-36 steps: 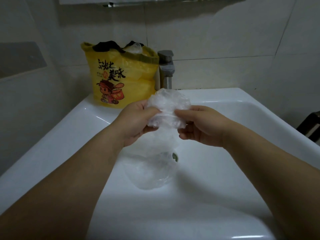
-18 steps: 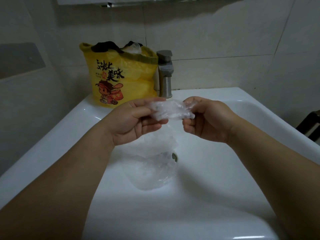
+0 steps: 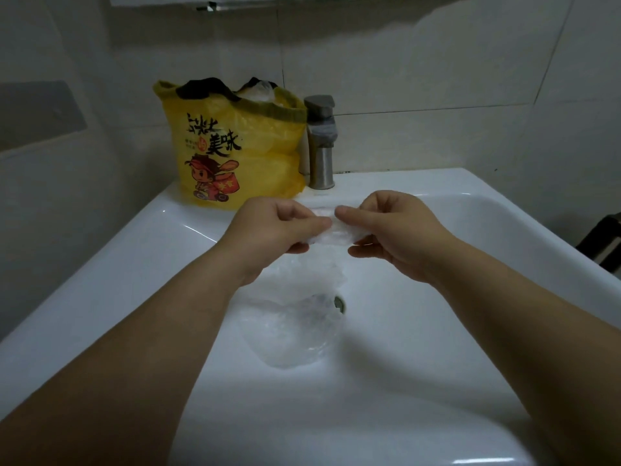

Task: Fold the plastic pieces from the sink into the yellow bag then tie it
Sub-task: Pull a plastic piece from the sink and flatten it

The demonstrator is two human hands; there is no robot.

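plastic piece (image 3: pixel 337 233) folded narrower; left hand (image 3: pixel 276 232), right hand (image 3: pixel 395 234) pinch crinkly strip

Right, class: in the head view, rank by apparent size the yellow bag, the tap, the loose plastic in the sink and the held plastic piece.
1. Yellow bag
2. Loose plastic
3. Tap and held plastic piece: unranked; left hand and right hand hide its ends.

sink (image 3: pixel 437 331): yellow bag (image 3: pixel 235 156) on rim, plastic (image 3: pixel 292 331) inside
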